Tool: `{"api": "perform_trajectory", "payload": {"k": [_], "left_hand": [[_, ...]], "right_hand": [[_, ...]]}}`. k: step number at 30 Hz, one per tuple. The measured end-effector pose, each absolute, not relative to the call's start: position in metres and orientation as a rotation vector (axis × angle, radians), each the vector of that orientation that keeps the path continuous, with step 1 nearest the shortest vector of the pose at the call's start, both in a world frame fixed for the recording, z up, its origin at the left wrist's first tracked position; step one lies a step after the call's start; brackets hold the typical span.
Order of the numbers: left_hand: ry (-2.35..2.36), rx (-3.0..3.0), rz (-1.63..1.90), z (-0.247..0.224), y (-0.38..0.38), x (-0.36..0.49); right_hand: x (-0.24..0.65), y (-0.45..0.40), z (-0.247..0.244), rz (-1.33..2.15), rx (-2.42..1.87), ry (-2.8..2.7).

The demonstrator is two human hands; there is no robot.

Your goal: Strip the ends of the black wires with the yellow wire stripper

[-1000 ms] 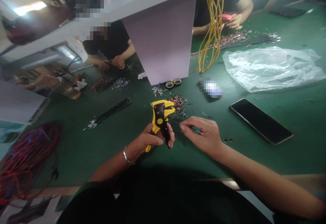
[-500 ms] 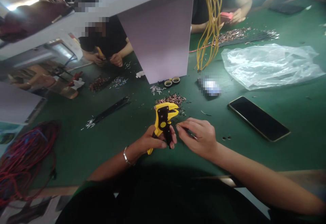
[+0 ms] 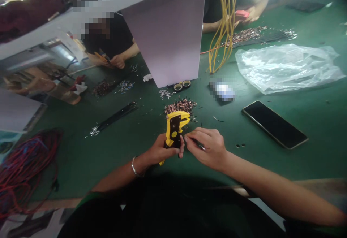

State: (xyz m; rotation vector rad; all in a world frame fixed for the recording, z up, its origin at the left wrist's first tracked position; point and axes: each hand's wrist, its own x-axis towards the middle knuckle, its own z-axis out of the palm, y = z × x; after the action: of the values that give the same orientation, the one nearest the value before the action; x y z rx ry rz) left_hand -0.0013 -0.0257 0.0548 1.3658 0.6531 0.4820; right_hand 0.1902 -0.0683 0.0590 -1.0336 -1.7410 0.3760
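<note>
My left hand (image 3: 164, 149) is wrapped round the handles of a yellow and black wire stripper (image 3: 174, 131), its jaws up and toward the right. Just right of the tool, my right hand (image 3: 207, 146) is closed in a pinch, and a short dark, thin piece (image 3: 200, 145) shows at its fingers; what it is I cannot make out. Beyond the stripper's head lies a pile of copper and black wire scraps (image 3: 180, 106). A bundle of black wires (image 3: 116, 116) with bare silvery ends rests to the left.
A phone (image 3: 275, 124) and a clear plastic bag (image 3: 287, 68) lie at the right. Yellow wires (image 3: 222, 25) hang beside a pale divider (image 3: 168, 35). Tape rolls (image 3: 182, 85) sit at its foot. Red and blue cables (image 3: 29, 169) are heaped left. Other people's hands (image 3: 118, 61) work across the table.
The stripper's handles are closer together in my left hand. My right hand has shifted slightly left, nearer the tool. Across the table, a person's hands and tool have moved.
</note>
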Motion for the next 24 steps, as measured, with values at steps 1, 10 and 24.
{"api": "perform_trajectory", "payload": {"k": [1,10,24], "left_hand": [[0.659,1.360,0.491,0.053,-0.026,-0.001],[0.773,1.317,0.482,0.043,-0.030,-0.004],[0.605,0.966,0.536,0.039,-0.025,-0.006]], "right_hand": [[0.190,-0.068,0.059,0.403,-1.053,-1.739],[0.190,-0.067,0.055,0.404,-1.045,-1.750],[0.198,-0.060,0.062,0.881,-1.165,-1.359]]}}
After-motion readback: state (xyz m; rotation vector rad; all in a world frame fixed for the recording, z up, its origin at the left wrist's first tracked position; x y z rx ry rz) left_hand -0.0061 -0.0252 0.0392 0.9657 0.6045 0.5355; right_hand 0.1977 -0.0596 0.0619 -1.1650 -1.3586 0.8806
